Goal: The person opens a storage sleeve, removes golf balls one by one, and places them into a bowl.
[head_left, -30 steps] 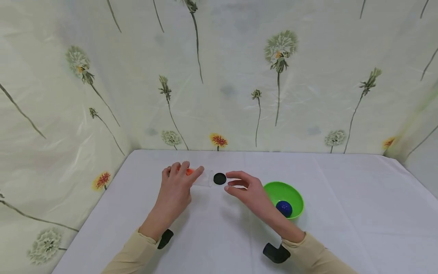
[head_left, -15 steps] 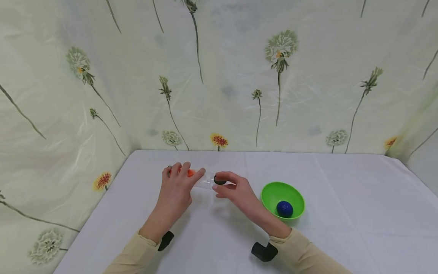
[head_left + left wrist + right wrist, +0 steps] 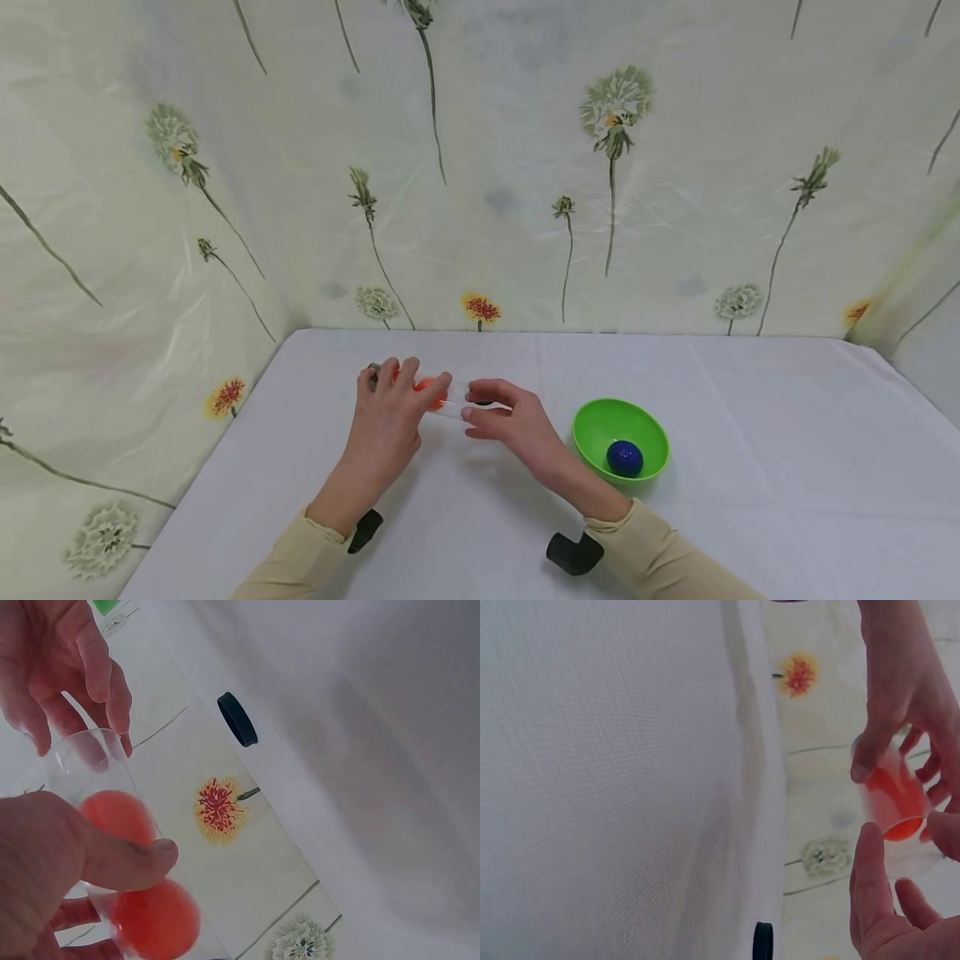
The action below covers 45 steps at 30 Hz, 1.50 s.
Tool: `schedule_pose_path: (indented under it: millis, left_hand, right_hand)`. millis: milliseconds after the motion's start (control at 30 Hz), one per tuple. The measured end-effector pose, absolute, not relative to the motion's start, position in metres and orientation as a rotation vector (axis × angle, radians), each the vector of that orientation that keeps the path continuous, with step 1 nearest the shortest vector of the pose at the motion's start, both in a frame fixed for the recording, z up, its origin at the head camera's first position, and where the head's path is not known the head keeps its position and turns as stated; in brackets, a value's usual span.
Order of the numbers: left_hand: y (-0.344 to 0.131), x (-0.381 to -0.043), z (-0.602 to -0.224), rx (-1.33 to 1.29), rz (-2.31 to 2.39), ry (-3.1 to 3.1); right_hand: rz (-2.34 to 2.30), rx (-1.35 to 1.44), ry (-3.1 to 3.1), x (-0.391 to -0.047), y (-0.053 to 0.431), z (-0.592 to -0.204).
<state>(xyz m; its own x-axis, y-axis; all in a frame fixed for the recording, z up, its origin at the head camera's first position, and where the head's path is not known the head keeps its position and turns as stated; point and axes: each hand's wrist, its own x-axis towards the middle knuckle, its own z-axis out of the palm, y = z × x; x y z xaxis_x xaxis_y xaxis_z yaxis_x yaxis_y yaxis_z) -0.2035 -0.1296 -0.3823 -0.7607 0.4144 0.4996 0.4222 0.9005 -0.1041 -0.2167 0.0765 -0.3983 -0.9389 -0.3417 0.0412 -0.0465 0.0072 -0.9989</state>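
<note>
Left hand [image 3: 384, 421] gripping clear tube [image 3: 454, 402], orange balls [image 3: 159, 921] inside, raised over white table [image 3: 765, 450] toward far edge, right hand [image 3: 517, 423] half-open, fingers parted at tube mouth, holding nothing, black lid [image 3: 239, 721] near far edge

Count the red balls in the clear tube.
2. Inside the clear tube, one red ball lies nearer the open end, the second ball deeper in. More may be hidden by the left hand.

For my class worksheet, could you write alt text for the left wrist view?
The left hand holds a clear tube with two red balls showing, the right hand cupped at its open end. A black cap lies on white cloth before a flowered backdrop.
</note>
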Motion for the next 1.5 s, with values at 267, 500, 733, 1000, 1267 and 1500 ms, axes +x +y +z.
schedule_pose_path:
  millis: [267, 500, 733, 1000, 1267, 1500]
  left_hand:
    - [-0.129, -0.202, -0.382, -0.614, -0.009, -2.523]
    - [-0.128, -0.202, -0.383, -0.610, -0.004, -2.530]
    - [-0.127, -0.204, -0.385, -0.590, -0.047, -2.553]
    - [-0.129, -0.205, -0.389, -0.591, -0.115, -2.556]
    - [-0.130, -0.206, -0.389, -0.585, -0.110, -2.562]
    - [-0.132, -0.206, -0.388, -0.580, -0.102, -2.572]
  right_hand:
    - [-2.048, -0.417, 2.054, -0.216, 0.077, -0.398]
    - [-2.045, -0.398, 2.093, -0.214, 0.079, -0.398]
    - [-2.000, -0.402, 2.160, -0.214, 0.080, -0.396]
    - [-1.953, -0.364, 2.253, -0.210, 0.079, -0.388]
    - [-1.933, -0.413, 2.337, -0.211, 0.085, -0.392]
    - [-1.915, -0.470, 2.376, -0.211, 0.089, -0.390]
